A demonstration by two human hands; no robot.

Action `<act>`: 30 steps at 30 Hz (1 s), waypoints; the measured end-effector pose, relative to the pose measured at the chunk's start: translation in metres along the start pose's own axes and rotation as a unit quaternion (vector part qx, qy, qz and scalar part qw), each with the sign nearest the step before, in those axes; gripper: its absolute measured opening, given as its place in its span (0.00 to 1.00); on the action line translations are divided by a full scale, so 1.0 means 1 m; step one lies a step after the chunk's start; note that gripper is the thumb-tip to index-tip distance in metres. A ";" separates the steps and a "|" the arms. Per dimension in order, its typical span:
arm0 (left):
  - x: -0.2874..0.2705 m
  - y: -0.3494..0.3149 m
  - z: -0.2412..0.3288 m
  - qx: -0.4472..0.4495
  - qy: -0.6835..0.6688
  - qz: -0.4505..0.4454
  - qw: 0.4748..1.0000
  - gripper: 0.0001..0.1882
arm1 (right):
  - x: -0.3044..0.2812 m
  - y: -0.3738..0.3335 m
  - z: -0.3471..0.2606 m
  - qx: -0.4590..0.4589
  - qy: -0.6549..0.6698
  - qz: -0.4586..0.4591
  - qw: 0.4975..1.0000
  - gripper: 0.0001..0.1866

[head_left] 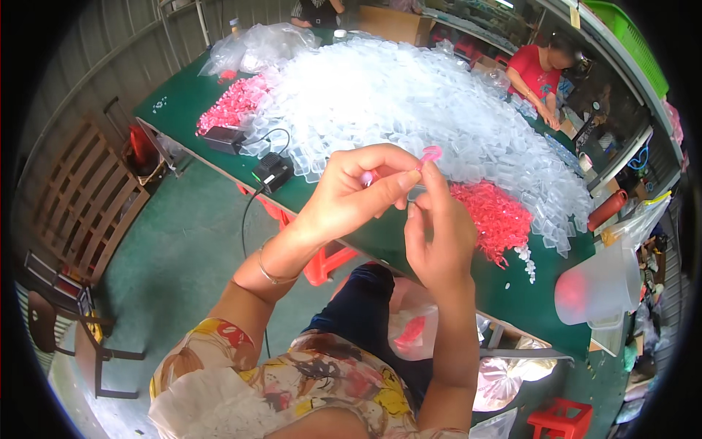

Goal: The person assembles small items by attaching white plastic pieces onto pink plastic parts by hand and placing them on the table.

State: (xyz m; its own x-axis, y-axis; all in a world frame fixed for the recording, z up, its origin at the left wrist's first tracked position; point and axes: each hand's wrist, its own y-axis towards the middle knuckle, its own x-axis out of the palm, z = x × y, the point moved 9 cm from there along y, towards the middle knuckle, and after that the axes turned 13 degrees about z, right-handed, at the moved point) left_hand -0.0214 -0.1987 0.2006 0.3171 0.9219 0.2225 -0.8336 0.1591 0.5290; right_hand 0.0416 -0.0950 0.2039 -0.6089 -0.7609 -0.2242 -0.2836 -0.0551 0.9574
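My left hand (362, 186) and my right hand (442, 238) meet above the near edge of the green table. At their touching fingertips a small pink plastic piece (431, 154) sticks up, pinched by both hands. A second small pale, pinkish piece (367, 178) shows within the curled fingers of my left hand; its kind is hard to make out. Beyond my hands lies a large heap of transparent plastic pieces (409, 95). Close to my right hand is a pile of small red-pink pieces (491, 216), with several tiny white parts (525, 263) beside it.
Another pink pile (238, 102) and black power adapters (273, 172) lie on the table's (172, 117) left part. A translucent bucket (596, 285) stands at the right end. Red stools (559, 418) are below. A co-worker in red (532, 73) sits at the far right.
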 end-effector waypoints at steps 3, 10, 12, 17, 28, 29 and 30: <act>0.001 -0.006 -0.003 0.000 0.013 -0.011 1.000 0.06 | -0.004 -0.002 -0.005 -0.003 -0.017 -0.007 1.000 0.29; 0.006 -0.013 -0.014 -0.016 -0.008 -0.024 1.000 0.07 | -0.007 -0.017 -0.001 0.030 -0.021 -0.023 0.999 0.29; 0.010 -0.016 -0.016 -0.018 -0.016 -0.024 0.999 0.07 | -0.009 -0.020 -0.003 0.024 -0.029 -0.025 0.999 0.28; 0.017 -0.021 -0.013 -0.024 -0.022 -0.030 0.999 0.07 | -0.018 -0.024 -0.004 0.026 -0.022 -0.014 0.999 0.29; 0.042 -0.039 -0.013 -0.022 0.002 -0.138 0.990 0.06 | -0.054 -0.040 0.004 0.180 0.109 0.109 0.971 0.26; 0.049 -0.042 -0.015 0.004 0.018 -0.172 0.985 0.05 | -0.059 -0.043 0.013 0.209 0.137 0.133 0.959 0.26; 0.056 -0.045 -0.005 0.108 0.063 -0.206 0.971 0.05 | -0.061 -0.044 0.016 0.229 0.145 0.122 0.955 0.23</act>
State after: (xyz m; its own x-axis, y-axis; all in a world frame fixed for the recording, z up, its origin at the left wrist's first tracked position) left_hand 0.0316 -0.1522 0.1853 0.5347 0.8337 -0.1384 -0.5294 0.4581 0.7141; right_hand 0.0798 -0.0358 0.1729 -0.4865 -0.8657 0.1181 -0.4943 0.3841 0.7798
